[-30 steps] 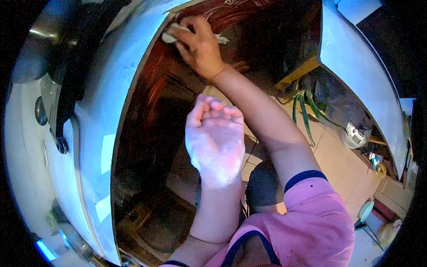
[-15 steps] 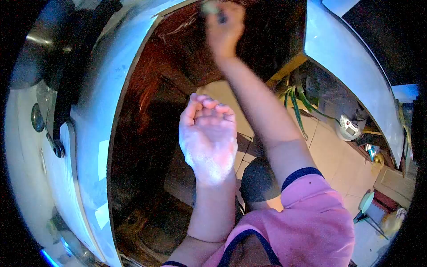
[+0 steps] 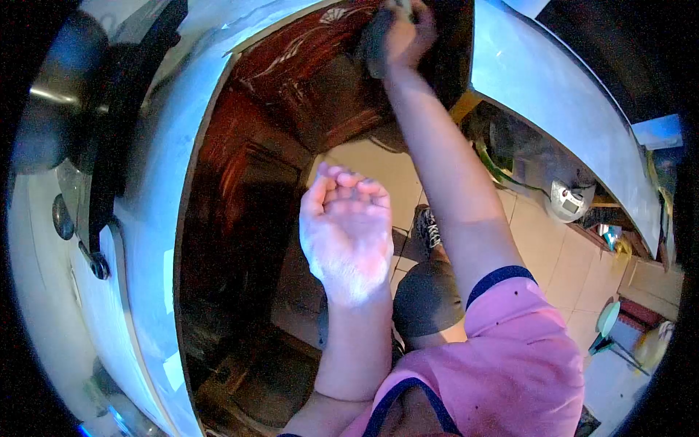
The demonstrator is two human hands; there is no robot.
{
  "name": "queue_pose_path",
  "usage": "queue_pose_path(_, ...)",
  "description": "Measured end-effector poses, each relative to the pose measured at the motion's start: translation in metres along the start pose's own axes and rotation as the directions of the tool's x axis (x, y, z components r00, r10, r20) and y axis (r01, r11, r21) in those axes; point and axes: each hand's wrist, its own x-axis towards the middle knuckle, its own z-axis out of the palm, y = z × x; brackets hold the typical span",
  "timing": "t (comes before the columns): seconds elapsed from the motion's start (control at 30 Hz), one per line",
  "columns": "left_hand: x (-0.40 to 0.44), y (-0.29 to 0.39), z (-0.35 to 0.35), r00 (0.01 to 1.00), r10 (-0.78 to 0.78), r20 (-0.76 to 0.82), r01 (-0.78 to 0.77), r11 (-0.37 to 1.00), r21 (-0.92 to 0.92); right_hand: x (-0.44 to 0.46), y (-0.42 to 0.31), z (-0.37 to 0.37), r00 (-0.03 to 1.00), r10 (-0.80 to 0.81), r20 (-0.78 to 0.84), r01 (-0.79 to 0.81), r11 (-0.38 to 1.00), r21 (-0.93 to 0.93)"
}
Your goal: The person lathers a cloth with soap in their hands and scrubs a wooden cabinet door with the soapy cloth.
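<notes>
Near the top edge, my right hand is closed and slightly blurred. Part of a pale cloth shows at its fingers, in front of a dark red-brown carved wooden panel. My left hand is brightly lit in the middle of the view, palm up, fingers loosely curled and nothing in it. What looks like suds or wet shine covers the palm and wrist.
A pale glossy curved edge runs down the left, and another pale panel is at upper right. Beyond are floor tiles, a patterned shoe, green leaves, a white device with a display and a green-handled item.
My right hand has moved up and to the right along the panel with the cloth. My left hand has stayed nearly still. The view has shifted slightly, and a shoe now shows.
</notes>
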Motion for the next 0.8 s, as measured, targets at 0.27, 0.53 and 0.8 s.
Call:
queue_pose_path(0.27, 0.003, -0.006, -0.002, 0.999, -0.036, 0.015, 0.036, 0.999, 0.005, -0.081, -0.002, -0.007, 0.777, 0.181, 0.603, 0.49, 0.429, -0.759)
queue_pose_path(0.53, 0.001, 0.004, -0.003, 0.999, -0.014, 0.039, 0.015, 0.999, -0.036, -0.041, -0.045, -0.009, 0.965, 0.089, 0.247, 0.209, 0.312, -0.927)
queue_pose_path(0.8, -0.002, 0.002, 0.001, 1.0, -0.012, -0.007, 0.012, 1.0, 0.001, -0.059, -0.074, 0.065, 0.983, 0.159, 0.096, -0.045, 0.706, -0.707)
